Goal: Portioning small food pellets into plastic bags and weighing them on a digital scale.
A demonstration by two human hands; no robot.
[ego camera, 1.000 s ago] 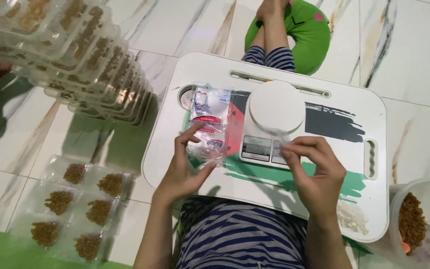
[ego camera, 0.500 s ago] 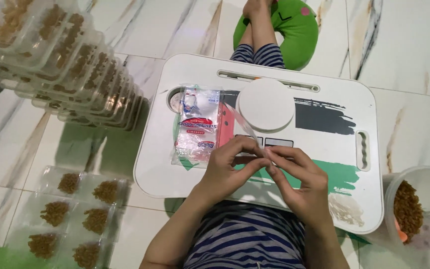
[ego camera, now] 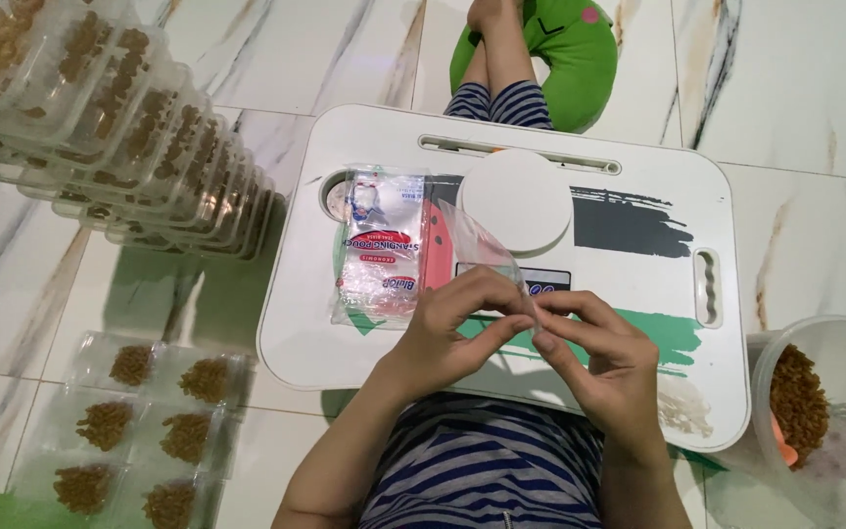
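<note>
Far left, on the marble floor (ego camera: 795, 118): a leaning row of clear plastic containers (ego camera: 119, 127) filled with brown snack pieces, and below it a group of flat clear pouches (ego camera: 149, 421), each holding a small heap of the same brown pieces. Centre: the white lap table (ego camera: 364, 147) across my legs, its top printed with black and green brush strokes. On its left part lies a pack of empty clear pouches (ego camera: 384, 250), flat, with red and blue print, just beside the scale. My left hand (ego camera: 452, 328) is pinched shut on one single clear pouch (ego camera: 482, 245), thumb and fingertips gripping its lower edge; the pouch rises at a tilt toward the round white platform of the kitchen scale (ego camera: 516, 201) and partly overlaps the scale's display. My right hand (ego camera: 604, 367) meets the left at the same lower edge, its fingertips closed on the pouch, so both hands hold it together above the near part of the table. Behind the table, a green cushion (ego camera: 580, 59) lies on the floor by my feet. Far right, on the floor beside the table: a clear round tub (ego camera: 834, 411) containing brown snack pieces against its left wall.
</note>
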